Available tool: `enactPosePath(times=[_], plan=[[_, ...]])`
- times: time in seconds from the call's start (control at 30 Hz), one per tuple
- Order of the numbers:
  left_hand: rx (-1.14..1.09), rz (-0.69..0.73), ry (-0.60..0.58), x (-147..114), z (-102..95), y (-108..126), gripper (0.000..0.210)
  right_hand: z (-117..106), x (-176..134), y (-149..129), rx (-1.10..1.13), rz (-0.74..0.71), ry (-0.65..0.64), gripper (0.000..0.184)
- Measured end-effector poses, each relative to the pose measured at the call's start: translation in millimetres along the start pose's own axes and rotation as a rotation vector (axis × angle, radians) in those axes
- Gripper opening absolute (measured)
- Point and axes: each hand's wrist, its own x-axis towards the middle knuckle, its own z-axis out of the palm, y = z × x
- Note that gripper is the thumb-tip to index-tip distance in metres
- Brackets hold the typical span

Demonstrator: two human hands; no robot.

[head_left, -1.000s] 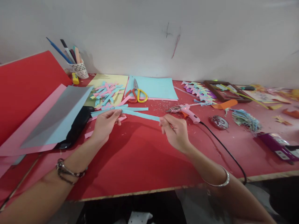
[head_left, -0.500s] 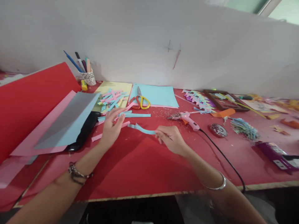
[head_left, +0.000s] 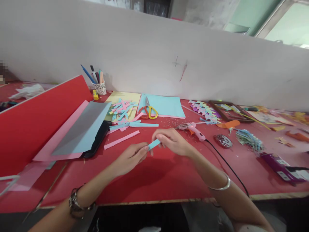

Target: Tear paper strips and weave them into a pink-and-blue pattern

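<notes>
Head view: left hand [head_left: 134, 155] and right hand [head_left: 170, 141] both pinch a short blue strip [head_left: 154, 144] between them, above the red tabletop [head_left: 154, 183]. Pink strip [head_left: 122, 140] lies near left hand; glue gun [head_left: 194, 129] beyond right hand.

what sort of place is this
Probably a craft workspace: a pink hot-glue gun with a black cord, red-and-yellow-handled metal scissors, and a heap of pink, blue and yellow paper strips are on the red tabletop.

Light-blue paper strip [head_left: 154, 144], narrow, slanting, ends hidden, held above red tabletop [head_left: 154, 183]
</notes>
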Motion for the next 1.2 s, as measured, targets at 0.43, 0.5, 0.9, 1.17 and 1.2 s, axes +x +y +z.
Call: enactPosePath(times=[0.43,0.5,0.9,1.17,1.2], plan=[[-0.479,-0.256,0.225,-0.1,-27.4,-6.1,0.033,67.3,67.0,53.5,-0.473,0.094,-0.076,0.013],[-0.54,-0.275,0.243,2.0,-28.7,-3.8,0.033,69.6,69.1,53.8,-0.455,0.091,-0.068,0.007],[-0.636,-0.189,0.205,29.6,-37.0,-6.1,0.028,43.5,42.9,52.8,-0.265,0.121,0.164,0.014],[-0.654,-0.309,0.284,40.7,-29.9,-10.3,0.014,12.2,11.5,27.9,0.036,0.09,0.553,0.02],[-0.656,-0.313,0.296,40.3,-29.5,-12.6,0.014,12.3,8.2,24.5,0.048,0.08,0.583,0.02]])
